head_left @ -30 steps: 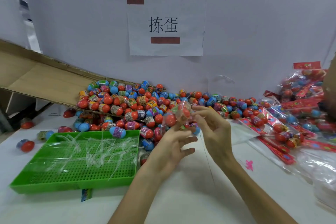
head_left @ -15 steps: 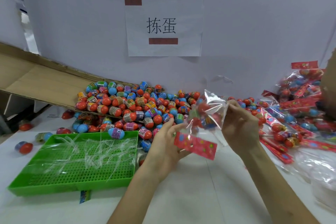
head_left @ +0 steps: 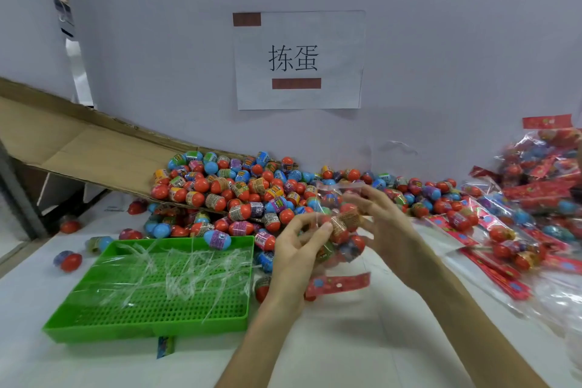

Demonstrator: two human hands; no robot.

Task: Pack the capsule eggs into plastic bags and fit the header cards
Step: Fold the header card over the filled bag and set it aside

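Loose capsule eggs (head_left: 239, 192) heap behind the green tray (head_left: 141, 329). Right of the tray, the left hand (head_left: 296, 258) and right hand (head_left: 387, 230) each pinch a filled plastic bag (head_left: 343, 230) with curled fingers; its red header card (head_left: 338, 284) hangs lowest, just right of the tray

One view only: a wide-angle camera worn on the head. It faces forward and down across the white surface (head_left: 346, 340), near the heap of red-and-blue plastic capsule eggs (head_left: 239, 195), toward the pale wall (head_left: 441, 41).
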